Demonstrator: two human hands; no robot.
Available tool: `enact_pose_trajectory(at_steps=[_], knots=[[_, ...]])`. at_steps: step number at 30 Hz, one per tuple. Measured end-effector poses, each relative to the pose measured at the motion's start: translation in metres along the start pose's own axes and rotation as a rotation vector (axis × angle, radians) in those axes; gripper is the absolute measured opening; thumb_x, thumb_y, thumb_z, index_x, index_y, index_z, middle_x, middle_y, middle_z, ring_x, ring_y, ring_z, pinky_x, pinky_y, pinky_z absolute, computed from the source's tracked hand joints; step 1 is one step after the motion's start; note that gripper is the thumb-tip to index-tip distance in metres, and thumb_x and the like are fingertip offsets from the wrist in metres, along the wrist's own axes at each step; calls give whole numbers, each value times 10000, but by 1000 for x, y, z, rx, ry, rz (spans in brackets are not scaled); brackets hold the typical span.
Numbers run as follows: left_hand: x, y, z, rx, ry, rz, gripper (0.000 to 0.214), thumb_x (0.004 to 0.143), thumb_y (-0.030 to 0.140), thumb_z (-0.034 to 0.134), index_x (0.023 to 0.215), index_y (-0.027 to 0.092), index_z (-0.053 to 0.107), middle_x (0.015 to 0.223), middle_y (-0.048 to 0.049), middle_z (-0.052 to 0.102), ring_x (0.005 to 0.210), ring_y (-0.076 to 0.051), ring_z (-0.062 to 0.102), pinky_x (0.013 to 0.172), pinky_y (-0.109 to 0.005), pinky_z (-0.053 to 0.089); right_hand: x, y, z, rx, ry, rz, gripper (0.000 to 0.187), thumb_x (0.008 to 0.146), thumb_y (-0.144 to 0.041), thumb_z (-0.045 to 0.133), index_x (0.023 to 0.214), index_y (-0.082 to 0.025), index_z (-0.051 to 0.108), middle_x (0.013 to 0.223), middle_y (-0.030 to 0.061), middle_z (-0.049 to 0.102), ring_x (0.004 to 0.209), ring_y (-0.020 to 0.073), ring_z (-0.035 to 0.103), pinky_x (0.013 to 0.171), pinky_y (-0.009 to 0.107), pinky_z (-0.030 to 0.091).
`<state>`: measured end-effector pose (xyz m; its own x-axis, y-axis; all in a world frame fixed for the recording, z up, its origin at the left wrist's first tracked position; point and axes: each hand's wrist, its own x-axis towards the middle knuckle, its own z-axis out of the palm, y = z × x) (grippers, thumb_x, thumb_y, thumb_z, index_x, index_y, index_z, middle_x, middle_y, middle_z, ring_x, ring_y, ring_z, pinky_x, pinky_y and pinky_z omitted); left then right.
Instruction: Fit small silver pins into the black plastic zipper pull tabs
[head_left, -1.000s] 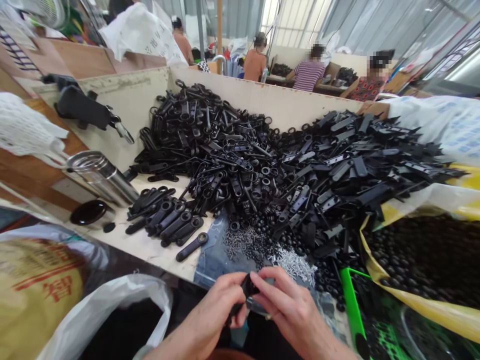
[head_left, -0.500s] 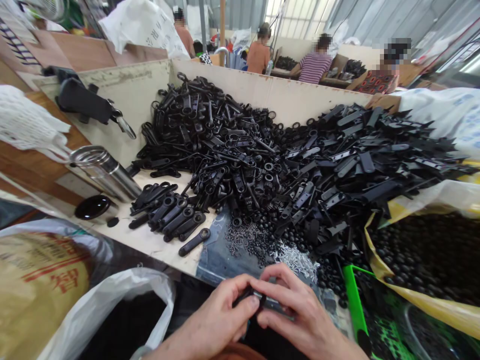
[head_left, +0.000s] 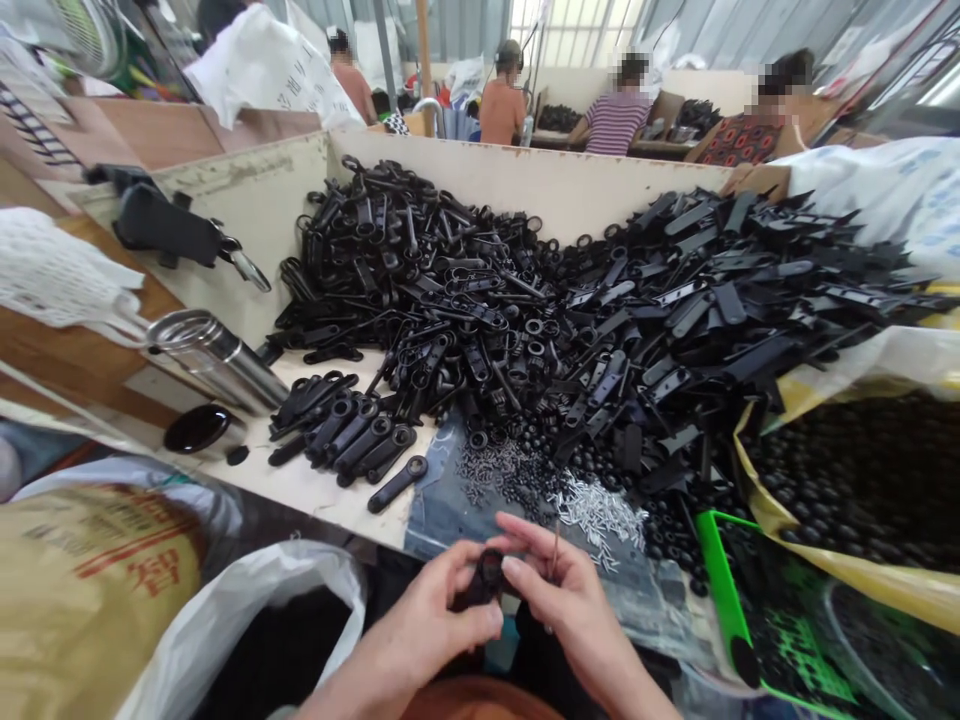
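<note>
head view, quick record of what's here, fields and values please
left hand: pinches a black part from the left
right hand: fingertips on the same part
bench: wooden, walled
pile: black plastic arms heaped across the bench
row: arms laid side by side, left of the pile
pins: small silver heap beyond the hands
flask: steel, open, at left; black lid beside it
bag: yellow, full of black knobs, at right
people: four at a far bench

Small black plastic part (head_left: 487, 580) (round end up), upright, low centre, before the bench edge
</note>
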<state>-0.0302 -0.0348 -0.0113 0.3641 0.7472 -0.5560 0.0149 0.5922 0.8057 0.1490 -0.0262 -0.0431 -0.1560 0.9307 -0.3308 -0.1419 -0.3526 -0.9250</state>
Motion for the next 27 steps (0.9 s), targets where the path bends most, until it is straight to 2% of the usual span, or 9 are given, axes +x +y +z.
enact_pose_trajectory(at_steps=[3,5,9,13,18,20,23,27], knots=[[-5,7,0,-192,-89,-87,505,783,342,747,1202,112,585,719,-10,654,641,-143,582,660,-278,454,4,-2,-1,8,-77,-5,505,810,-524,800,1216,-230,738,1053,89,766,696,143,654,677,283,568],[-8,11,0,-224,-88,-90,558,785,411,749,1212,105,560,718,-15,662,572,-127,582,613,-273,452,5,-3,0,-65,-96,-64,451,850,-528,758,1185,-226,752,1035,81,737,797,178,683,747,317,580],[-12,14,-1,-214,-74,-86,567,780,484,748,1179,131,555,772,-38,691,525,-120,610,537,-249,438,4,-4,2,-258,-125,-206,372,922,-532,659,1091,-227,788,907,40,642,785,177,648,730,310,561],[-12,14,-2,-199,-83,-90,515,778,482,750,1109,135,563,784,-46,702,503,-105,610,491,-220,413,3,-4,1,-238,-134,-190,376,906,-532,668,1088,-225,786,870,25,617,718,159,607,684,296,533],[-9,10,-3,-190,-94,-81,454,818,448,724,1110,132,581,803,-49,713,495,-93,604,492,-215,421,4,-5,0,-380,-89,-204,330,847,-455,737,1074,-223,796,726,-23,548,585,121,439,567,254,405],[-8,9,-4,-178,-111,-76,455,834,430,714,1147,130,576,824,-58,725,501,-94,608,498,-217,427,5,-7,-2,-421,-111,-224,316,876,-441,701,1086,-225,799,723,-22,537,596,125,444,563,253,386],[-7,9,-4,-162,-147,-89,442,847,402,704,1163,126,565,849,-76,743,505,-90,613,507,-211,418,6,-14,-5,-497,-182,-256,325,921,-416,643,1142,-226,786,778,4,577,680,151,522,622,272,423],[-6,9,-3,-185,-173,-130,410,842,403,707,1124,139,570,857,-88,755,487,-86,607,484,-202,372,5,-23,-9,-583,-239,-226,317,940,-387,626,1170,-228,774,823,19,619,732,166,560,665,285,446]])
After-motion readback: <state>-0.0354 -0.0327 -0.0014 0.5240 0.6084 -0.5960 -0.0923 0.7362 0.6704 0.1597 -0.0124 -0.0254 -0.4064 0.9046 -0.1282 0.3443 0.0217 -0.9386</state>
